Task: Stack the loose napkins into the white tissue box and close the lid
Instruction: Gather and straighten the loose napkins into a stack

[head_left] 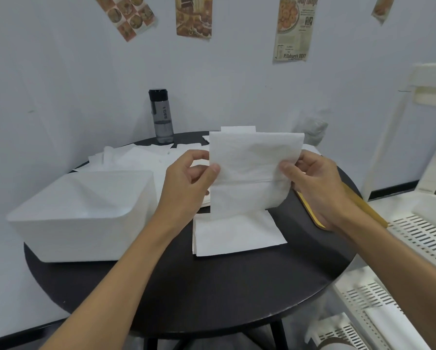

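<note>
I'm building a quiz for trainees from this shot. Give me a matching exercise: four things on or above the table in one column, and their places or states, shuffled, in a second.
Things
1. white tissue box
2. water bottle
3. raised napkin
4. napkin pile

Places or states
A. pinched between left hand and right hand, off the table
B. upright at the far edge
C. lying flat, below the hands
D. left side, lid off

Pairs: 1-D, 2-B, 3-A, 4-C
</note>
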